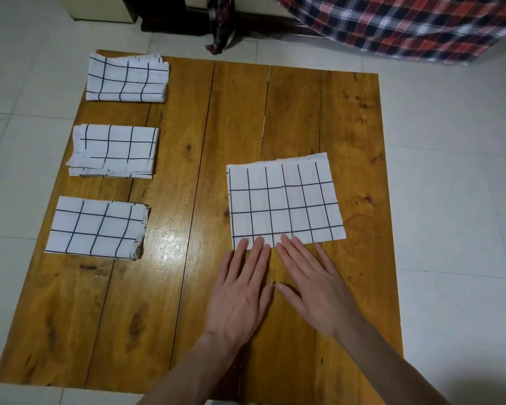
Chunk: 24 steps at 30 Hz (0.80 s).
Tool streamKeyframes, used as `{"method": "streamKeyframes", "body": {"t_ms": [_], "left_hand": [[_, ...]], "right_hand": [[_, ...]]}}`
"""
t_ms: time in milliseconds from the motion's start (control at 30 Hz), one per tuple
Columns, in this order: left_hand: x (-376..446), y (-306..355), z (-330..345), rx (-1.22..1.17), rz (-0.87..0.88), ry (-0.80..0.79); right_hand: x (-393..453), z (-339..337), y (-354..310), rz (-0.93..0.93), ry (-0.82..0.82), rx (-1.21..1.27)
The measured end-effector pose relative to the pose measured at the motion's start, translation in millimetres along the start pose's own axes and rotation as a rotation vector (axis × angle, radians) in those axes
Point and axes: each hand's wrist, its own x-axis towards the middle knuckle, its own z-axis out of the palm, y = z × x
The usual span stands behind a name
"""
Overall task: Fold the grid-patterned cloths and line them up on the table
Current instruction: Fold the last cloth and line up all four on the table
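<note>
While both hands lie flat on the wooden table (176, 287), fingers straight, the left hand (240, 290) and right hand (319, 290) touch just the near edge of a half-folded grid cloth (285, 200) — gripping nothing. Down the left side sit three folded cloths in a line: near (97, 228), middle (114, 150), far (127, 78). Beyond the table hangs a plaid blanket (415, 24).

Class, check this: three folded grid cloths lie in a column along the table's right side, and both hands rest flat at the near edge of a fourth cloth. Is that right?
Not quite. The head view shows the three folded cloths along the table's left side, not the right. The rest holds: the left hand and right hand lie flat at the fourth cloth's near edge.
</note>
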Motion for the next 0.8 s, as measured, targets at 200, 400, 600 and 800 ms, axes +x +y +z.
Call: {"method": "streamKeyframes", "body": {"t_ms": [200,400,600,800], "left_hand": [[-6.6,-10.0,0.3,0.042,-0.023,-0.058],[-11.8,-16.9,1.6,0.029,-0.052,-0.062],[-12.9,-17.8,3.5,0.0,-0.056,-0.048],[-11.6,-17.2,3.6,-0.031,-0.056,-0.026]], "right_hand": [[-10.0,1.0,16.0,0.098,0.031,0.036],[-21.4,4.2,32.1,0.308,0.096,0.073],[-28.2,4.6,38.5,0.436,0.184,0.066],[-26.8,0.9,34.9,0.462,0.167,0.04]]}}
